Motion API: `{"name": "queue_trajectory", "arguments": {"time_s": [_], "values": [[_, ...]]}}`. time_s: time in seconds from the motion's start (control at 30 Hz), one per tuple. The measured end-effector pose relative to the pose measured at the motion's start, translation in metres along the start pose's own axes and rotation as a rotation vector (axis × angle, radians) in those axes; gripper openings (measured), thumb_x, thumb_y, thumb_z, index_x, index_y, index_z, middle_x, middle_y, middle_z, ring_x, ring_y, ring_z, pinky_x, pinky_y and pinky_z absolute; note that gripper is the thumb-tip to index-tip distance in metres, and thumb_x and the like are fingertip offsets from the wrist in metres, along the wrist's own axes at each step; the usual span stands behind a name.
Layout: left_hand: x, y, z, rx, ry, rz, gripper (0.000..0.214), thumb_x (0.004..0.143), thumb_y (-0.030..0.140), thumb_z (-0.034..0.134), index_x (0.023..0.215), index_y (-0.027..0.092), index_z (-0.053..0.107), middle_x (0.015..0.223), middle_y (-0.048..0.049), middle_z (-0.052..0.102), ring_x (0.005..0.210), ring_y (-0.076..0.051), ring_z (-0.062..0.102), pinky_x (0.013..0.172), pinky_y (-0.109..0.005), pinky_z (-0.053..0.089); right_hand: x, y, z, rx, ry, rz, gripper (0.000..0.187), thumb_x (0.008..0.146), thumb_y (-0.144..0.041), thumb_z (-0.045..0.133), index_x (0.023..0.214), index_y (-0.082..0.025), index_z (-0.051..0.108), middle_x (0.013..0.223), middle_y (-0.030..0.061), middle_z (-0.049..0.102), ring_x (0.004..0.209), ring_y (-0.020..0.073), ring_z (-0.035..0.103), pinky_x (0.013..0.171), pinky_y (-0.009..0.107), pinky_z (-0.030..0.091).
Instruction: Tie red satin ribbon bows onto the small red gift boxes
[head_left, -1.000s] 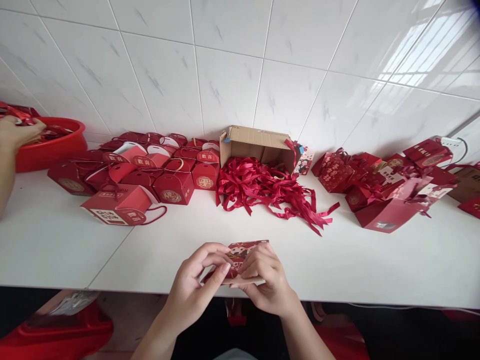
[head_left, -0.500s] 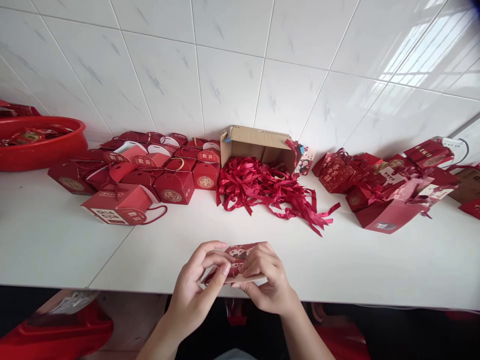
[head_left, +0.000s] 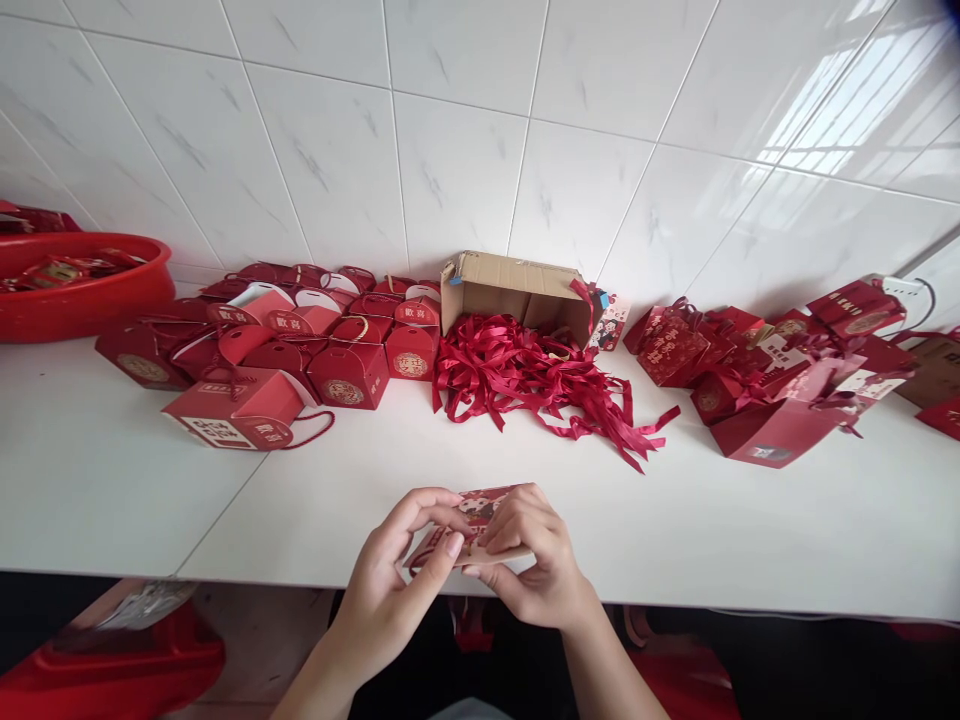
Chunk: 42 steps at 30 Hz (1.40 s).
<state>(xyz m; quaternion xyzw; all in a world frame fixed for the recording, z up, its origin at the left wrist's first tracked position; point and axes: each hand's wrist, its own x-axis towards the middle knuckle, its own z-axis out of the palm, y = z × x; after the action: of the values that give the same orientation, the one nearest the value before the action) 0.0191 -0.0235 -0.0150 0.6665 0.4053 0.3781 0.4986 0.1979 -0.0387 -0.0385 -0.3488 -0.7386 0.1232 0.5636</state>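
A flat red printed gift box (head_left: 480, 507) with cartoon figures is held over the table's front edge. My right hand (head_left: 534, 555) pinches its right side, thumb below and curled fingers on top. My left hand (head_left: 409, 560) is closed round the left side, thumb on the near edge and fingers on the printed face. A bit of dark red cord (head_left: 412, 570) shows at the box's left corner. Whether anything small lies between the left fingertips is hidden. Beyond the hands lies a heap of red ribbons (head_left: 517, 375), spilling from an open cardboard box (head_left: 510, 268).
Several red gift boxes with cord handles (head_left: 349, 375) stand at left, one lying on its side (head_left: 232, 408). A red basin (head_left: 90, 300) is at far left. More red ribboned boxes (head_left: 780, 430) are piled at right. Behind runs a tiled wall (head_left: 465, 150).
My left fingers have shifted slightly on the gift box, and its left part tilts a little differently. My right hand keeps its grip. Everything else stays put.
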Motion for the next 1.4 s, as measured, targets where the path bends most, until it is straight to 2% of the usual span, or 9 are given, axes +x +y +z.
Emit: {"name": "queue_trajectory", "arguments": {"time_s": [0.2,0.5,0.77,0.9,1.03,1.17,1.3,1.4], "values": [[-0.003,0.010,0.007,-0.097,0.051,-0.054,0.024,0.087,0.036,0.059,0.105,0.021,0.055,0.092,-0.0053,0.067,0.083,-0.018,0.066,0.074,-0.028,0.053,0.002,-0.001,-0.001,-0.002,-0.005,0.007,0.020,0.084,-0.029,0.069,0.075,-0.022,0.052,0.064,-0.0020,0.062,0.060,0.0151,0.058,0.066,0.033,0.041],[-0.003,0.008,0.009,-0.152,0.066,-0.103,0.022,0.084,0.035,0.062,0.100,0.020,0.059,0.090,-0.0042,0.069,0.080,-0.018,0.067,0.071,-0.026,0.052,0.003,-0.001,-0.003,-0.029,-0.031,-0.020,0.018,0.085,-0.028,0.066,0.076,-0.023,0.051,0.064,-0.0020,0.061,0.060,0.0151,0.056,0.065,0.034,0.039],[-0.001,0.005,0.010,-0.208,0.045,-0.147,0.016,0.083,0.030,0.062,0.095,0.020,0.059,0.084,-0.0020,0.067,0.078,-0.016,0.064,0.070,-0.024,0.050,0.000,0.001,-0.003,-0.087,-0.071,-0.073,0.015,0.084,-0.022,0.065,0.078,-0.023,0.051,0.064,-0.0030,0.059,0.061,0.0150,0.054,0.069,0.034,0.037],[0.001,0.001,0.006,-0.223,-0.008,-0.154,0.015,0.083,0.027,0.060,0.096,0.020,0.059,0.083,-0.0019,0.065,0.077,-0.016,0.063,0.070,-0.024,0.050,0.000,0.001,-0.003,-0.110,-0.092,-0.092,0.015,0.084,-0.022,0.064,0.078,-0.023,0.050,0.066,-0.0025,0.061,0.062,0.0151,0.054,0.069,0.035,0.037],[0.000,-0.001,0.001,-0.156,-0.096,-0.074,0.016,0.086,0.027,0.057,0.101,0.020,0.059,0.083,-0.0023,0.065,0.082,-0.018,0.065,0.073,-0.025,0.052,0.002,-0.001,-0.002,-0.095,-0.071,-0.102,0.015,0.087,-0.025,0.062,0.078,-0.022,0.050,0.067,-0.0015,0.063,0.063,0.0152,0.056,0.068,0.034,0.038],[-0.005,-0.005,-0.003,0.010,-0.088,0.050,0.021,0.091,0.028,0.054,0.111,0.024,0.055,0.084,-0.0008,0.065,0.084,-0.017,0.066,0.071,-0.024,0.053,0.005,-0.003,-0.003,-0.023,0.015,-0.092,0.013,0.087,-0.025,0.064,0.079,-0.022,0.053,0.075,0.0006,0.067,0.068,0.0156,0.061,0.068,0.033,0.040],[-0.009,-0.008,-0.005,0.104,-0.077,0.162,0.027,0.089,0.022,0.059,0.115,0.027,0.054,0.104,-0.0027,0.067,0.096,-0.018,0.066,0.084,-0.026,0.053,0.006,-0.003,-0.003,0.008,0.047,-0.071,0.015,0.085,-0.023,0.068,0.079,-0.022,0.054,0.074,0.0000,0.068,0.068,0.0160,0.064,0.070,0.034,0.042],[-0.008,-0.008,-0.006,0.112,-0.084,0.189,0.026,0.090,0.021,0.058,0.115,0.027,0.056,0.109,-0.0037,0.066,0.099,-0.018,0.066,0.087,-0.027,0.053,0.005,-0.002,-0.001,-0.001,0.050,-0.059,0.016,0.084,-0.021,0.069,0.078,-0.022,0.055,0.071,-0.0008,0.068,0.064,0.0153,0.063,0.068,0.034,0.041]]}}
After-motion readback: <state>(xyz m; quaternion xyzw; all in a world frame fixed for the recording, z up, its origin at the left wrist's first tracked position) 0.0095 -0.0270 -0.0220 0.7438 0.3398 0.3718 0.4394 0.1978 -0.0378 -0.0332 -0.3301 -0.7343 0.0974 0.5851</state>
